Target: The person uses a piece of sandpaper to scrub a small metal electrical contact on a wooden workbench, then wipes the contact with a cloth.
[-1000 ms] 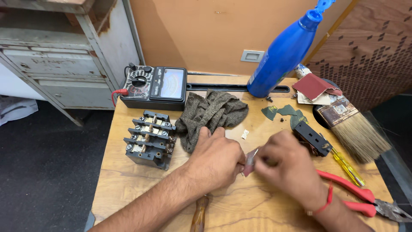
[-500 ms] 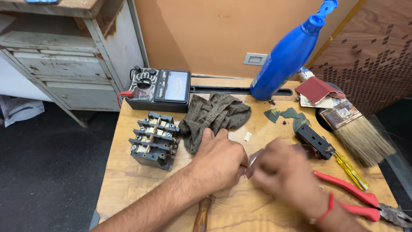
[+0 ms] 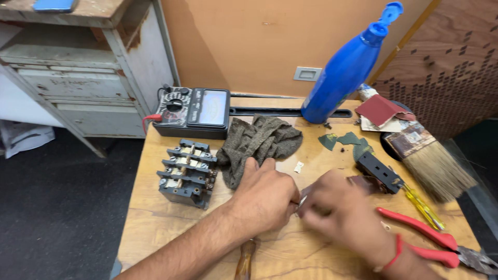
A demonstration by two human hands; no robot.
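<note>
2 hands pinch a small metal piece at the bench's near middle.

The left hand (image 3: 264, 194) and right hand (image 3: 337, 210) meet, each grip closed on the tiny metal piece (image 3: 301, 200) between them. Red pliers (image 3: 430, 243) lie at the near right edge; the grey contactor block (image 3: 187, 173) and cloth (image 3: 259, 142) sit farther back. Held so finely, the piece could slip and vanish among the scraps.
</note>
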